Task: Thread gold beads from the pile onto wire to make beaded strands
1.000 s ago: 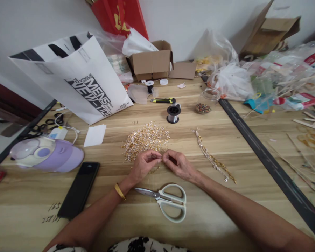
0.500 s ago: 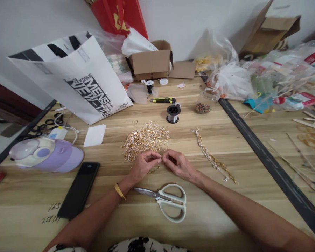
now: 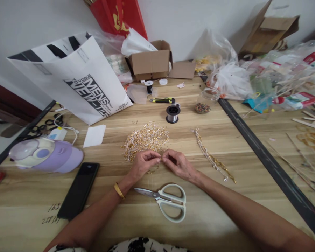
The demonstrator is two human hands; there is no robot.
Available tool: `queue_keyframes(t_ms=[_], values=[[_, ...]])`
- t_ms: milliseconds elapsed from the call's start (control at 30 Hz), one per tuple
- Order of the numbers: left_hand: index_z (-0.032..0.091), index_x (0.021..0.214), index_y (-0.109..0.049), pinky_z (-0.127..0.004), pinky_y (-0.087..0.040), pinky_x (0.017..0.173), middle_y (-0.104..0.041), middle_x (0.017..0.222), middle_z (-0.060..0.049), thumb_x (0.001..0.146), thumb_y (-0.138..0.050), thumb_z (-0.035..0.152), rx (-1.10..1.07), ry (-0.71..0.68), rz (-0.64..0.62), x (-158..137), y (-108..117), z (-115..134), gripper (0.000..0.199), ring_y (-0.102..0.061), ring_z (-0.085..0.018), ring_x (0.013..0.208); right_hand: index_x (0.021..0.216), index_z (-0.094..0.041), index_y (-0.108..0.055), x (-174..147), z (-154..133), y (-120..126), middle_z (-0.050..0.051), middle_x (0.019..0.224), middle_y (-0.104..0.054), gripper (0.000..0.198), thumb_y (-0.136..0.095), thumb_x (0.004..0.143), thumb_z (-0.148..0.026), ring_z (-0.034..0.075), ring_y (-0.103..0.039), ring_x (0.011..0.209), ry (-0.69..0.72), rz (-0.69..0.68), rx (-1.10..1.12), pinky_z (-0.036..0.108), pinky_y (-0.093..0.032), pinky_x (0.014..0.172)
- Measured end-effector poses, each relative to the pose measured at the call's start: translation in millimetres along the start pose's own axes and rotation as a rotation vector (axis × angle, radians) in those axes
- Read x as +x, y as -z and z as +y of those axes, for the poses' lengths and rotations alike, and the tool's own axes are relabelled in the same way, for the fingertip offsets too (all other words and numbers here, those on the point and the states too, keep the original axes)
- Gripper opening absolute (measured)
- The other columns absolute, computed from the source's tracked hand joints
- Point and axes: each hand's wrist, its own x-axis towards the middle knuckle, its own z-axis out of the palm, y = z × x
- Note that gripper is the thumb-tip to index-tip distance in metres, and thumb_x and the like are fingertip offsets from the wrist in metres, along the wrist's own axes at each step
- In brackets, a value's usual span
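My left hand (image 3: 146, 163) and my right hand (image 3: 179, 163) meet fingertip to fingertip, each with thumb and forefinger pinched. A tiny gold-coloured bit shows between them; it is too small to name. Below the left fingers a short gold chain (image 3: 154, 170) curves on the table. Just beyond the left hand lies a heap of small gold and silver beads or links (image 3: 144, 138). Scissors with pale green handles (image 3: 170, 202) lie slightly apart in front of my hands. To the right rest strands of gold and silver chain (image 3: 210, 156), bound together at the top.
A spool of wire (image 3: 172, 114), a yellow-black utility knife (image 3: 162, 100) and a glass jar of beads (image 3: 206, 101) stand or lie farther back. On the left are a phone (image 3: 79, 189), a purple bottle (image 3: 48, 154) and a white paper bag (image 3: 91, 80). Plastic bags (image 3: 232, 82) crowd the back right.
My hands stay pinched together in nearly the same place. The gold-coloured bit between the fingertips shows a little more clearly now.
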Motion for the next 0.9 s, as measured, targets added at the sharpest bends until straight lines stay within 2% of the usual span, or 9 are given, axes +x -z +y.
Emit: queue_keyframes(t_ms=[433, 900], values=[[0.012, 0.074, -0.069, -0.021, -0.046, 0.063, -0.069, 0.069, -0.002, 0.064, -0.073, 0.020, -0.003, 0.031, -0.016, -0.2, -0.5, 0.8, 0.013, -0.060, -0.011, 0.064, 0.082, -0.016, -0.054, 0.3, -0.6, 0.7, -0.001, 0.067, -0.050, 0.015, -0.047, 0.090, -0.026, 0.011, -0.043, 0.060, -0.014, -0.002, -0.001, 0.022, -0.034, 0.055], [0.012, 0.074, -0.068, -0.023, -0.047, 0.063, -0.068, 0.066, -0.003, 0.068, -0.071, 0.029, 0.017, 0.012, -0.034, -0.2, -0.5, 2.0, 0.018, -0.060, -0.013, 0.062, 0.081, -0.016, -0.053, 1.0, -0.4, 0.9, -0.002, 0.065, -0.048, 0.017, -0.046, 0.091, -0.028, 0.011, -0.042, 0.059, -0.012, -0.008, 0.026, 0.022, -0.033, 0.054]])
